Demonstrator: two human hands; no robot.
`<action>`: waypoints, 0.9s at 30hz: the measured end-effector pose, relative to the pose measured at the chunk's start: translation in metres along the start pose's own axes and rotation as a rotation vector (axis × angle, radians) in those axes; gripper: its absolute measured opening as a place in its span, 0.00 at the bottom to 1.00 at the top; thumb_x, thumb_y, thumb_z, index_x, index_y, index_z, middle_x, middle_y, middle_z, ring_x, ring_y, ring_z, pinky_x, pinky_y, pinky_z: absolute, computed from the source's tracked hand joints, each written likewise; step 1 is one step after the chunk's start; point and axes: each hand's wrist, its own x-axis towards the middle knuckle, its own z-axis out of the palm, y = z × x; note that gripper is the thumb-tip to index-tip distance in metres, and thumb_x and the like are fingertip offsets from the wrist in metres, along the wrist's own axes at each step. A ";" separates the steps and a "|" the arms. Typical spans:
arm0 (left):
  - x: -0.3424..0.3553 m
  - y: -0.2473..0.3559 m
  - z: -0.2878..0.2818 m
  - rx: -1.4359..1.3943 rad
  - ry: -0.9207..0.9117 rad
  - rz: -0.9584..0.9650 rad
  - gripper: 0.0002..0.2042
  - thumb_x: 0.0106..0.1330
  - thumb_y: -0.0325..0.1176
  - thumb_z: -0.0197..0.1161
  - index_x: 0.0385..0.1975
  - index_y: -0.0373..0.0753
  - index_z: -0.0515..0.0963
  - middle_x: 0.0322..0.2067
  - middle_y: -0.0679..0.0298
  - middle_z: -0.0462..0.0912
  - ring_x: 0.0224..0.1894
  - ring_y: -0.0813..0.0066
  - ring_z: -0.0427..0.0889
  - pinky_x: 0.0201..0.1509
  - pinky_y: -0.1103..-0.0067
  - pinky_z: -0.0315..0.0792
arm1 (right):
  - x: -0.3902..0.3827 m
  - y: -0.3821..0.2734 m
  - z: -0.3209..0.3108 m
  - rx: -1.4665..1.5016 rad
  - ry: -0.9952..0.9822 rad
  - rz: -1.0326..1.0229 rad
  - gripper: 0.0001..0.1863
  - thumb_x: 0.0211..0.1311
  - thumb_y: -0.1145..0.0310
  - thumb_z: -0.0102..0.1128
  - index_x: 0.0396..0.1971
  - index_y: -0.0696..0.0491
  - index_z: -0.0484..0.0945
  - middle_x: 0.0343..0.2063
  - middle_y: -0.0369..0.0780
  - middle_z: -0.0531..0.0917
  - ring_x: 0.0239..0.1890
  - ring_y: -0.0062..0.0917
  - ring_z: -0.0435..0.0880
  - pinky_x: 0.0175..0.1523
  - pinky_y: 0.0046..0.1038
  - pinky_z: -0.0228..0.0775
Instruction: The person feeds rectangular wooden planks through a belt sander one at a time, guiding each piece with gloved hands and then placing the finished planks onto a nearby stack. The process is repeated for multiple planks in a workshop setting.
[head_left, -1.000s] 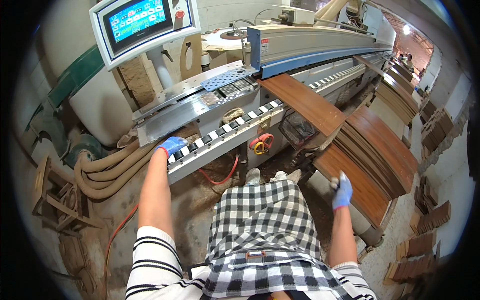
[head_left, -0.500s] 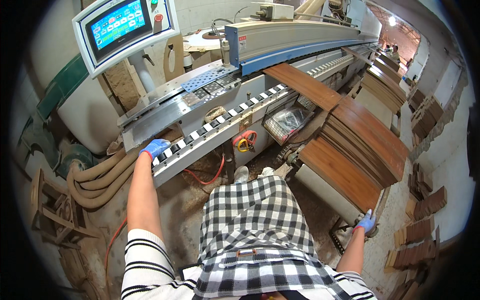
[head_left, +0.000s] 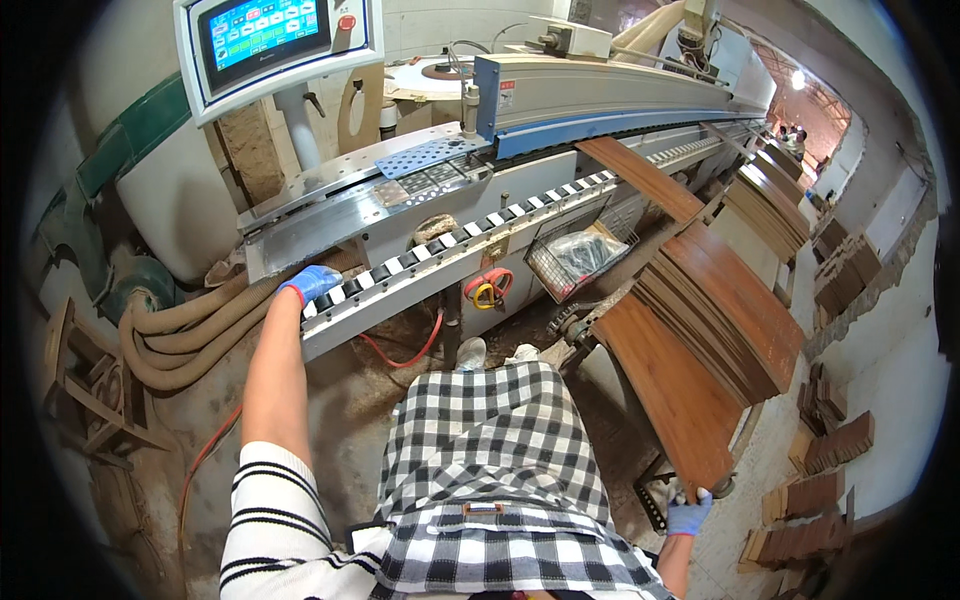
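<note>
My left hand (head_left: 318, 284), in a blue glove, lies over the near end of the roller rail (head_left: 440, 254), its fingers stretched along it. At the lower right my right hand (head_left: 688, 512), also gloved, grips the near end of a brown wooden board (head_left: 665, 395). That board is angled away from the stack of boards (head_left: 730, 300) beside it, its far end near a roller stand. Another brown board (head_left: 645, 178) lies across the machine's rail farther off, touched by neither hand.
A control screen (head_left: 265, 38) stands at the upper left of the long machine (head_left: 620, 90). Thick hoses (head_left: 190, 335) and a wooden stool (head_left: 95, 390) are at left. A wire basket (head_left: 580, 255) hangs from the machine. More board stacks (head_left: 845, 440) line the right wall.
My right hand has drawn the board's near end toward me, swinging it out from the stack. The board on the machine has moved farther along. My left hand stays on the rail end.
</note>
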 end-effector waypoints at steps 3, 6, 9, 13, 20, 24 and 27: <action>-0.006 0.004 -0.002 0.030 0.001 -0.029 0.18 0.63 0.42 0.58 0.47 0.35 0.78 0.45 0.58 0.81 0.48 0.69 0.78 0.55 0.74 0.69 | -0.048 0.003 0.048 -0.142 0.112 0.044 0.18 0.47 0.52 0.66 0.32 0.47 0.74 0.19 0.33 0.76 0.20 0.23 0.72 0.28 0.29 0.71; -0.006 0.011 -0.002 0.034 -0.006 -0.038 0.19 0.63 0.44 0.58 0.46 0.36 0.78 0.44 0.58 0.82 0.46 0.68 0.78 0.54 0.73 0.69 | -0.051 -0.008 0.050 -0.170 -0.019 0.002 0.19 0.45 0.56 0.68 0.35 0.47 0.74 0.23 0.33 0.77 0.25 0.23 0.75 0.34 0.31 0.73; -0.010 0.008 -0.003 0.055 0.010 -0.004 0.19 0.62 0.46 0.57 0.44 0.37 0.79 0.42 0.58 0.82 0.44 0.66 0.78 0.52 0.72 0.69 | -0.070 -0.012 0.083 -0.149 -0.062 -0.071 0.21 0.43 0.58 0.69 0.37 0.46 0.73 0.28 0.32 0.78 0.27 0.23 0.76 0.38 0.33 0.73; -0.008 0.009 -0.001 0.088 0.024 0.032 0.17 0.63 0.45 0.54 0.41 0.38 0.79 0.40 0.57 0.82 0.41 0.63 0.78 0.49 0.71 0.70 | -0.072 -0.013 0.101 -0.109 -0.161 -0.094 0.23 0.43 0.59 0.68 0.40 0.49 0.74 0.29 0.33 0.79 0.28 0.23 0.77 0.37 0.30 0.73; -0.004 0.008 0.001 0.086 0.059 0.061 0.15 0.63 0.43 0.55 0.38 0.39 0.80 0.35 0.58 0.83 0.35 0.65 0.77 0.46 0.71 0.70 | -0.087 0.023 0.249 -0.075 -0.345 0.101 0.08 0.52 0.63 0.60 0.24 0.51 0.74 0.15 0.34 0.76 0.10 0.21 0.70 0.16 0.20 0.63; -0.011 0.018 -0.001 0.005 0.010 0.000 0.19 0.63 0.44 0.56 0.45 0.37 0.79 0.43 0.57 0.82 0.45 0.66 0.78 0.53 0.74 0.69 | -0.117 0.067 0.326 -0.181 -0.649 0.282 0.21 0.53 0.63 0.60 0.44 0.58 0.71 0.33 0.41 0.80 0.29 0.25 0.80 0.31 0.27 0.74; -0.016 0.018 -0.002 0.050 0.032 -0.017 0.19 0.63 0.45 0.56 0.45 0.37 0.79 0.44 0.57 0.82 0.46 0.66 0.78 0.54 0.73 0.68 | -0.155 0.085 0.376 -0.422 -0.873 0.346 0.24 0.57 0.52 0.58 0.43 0.58 0.71 0.25 0.41 0.79 0.20 0.23 0.78 0.26 0.25 0.72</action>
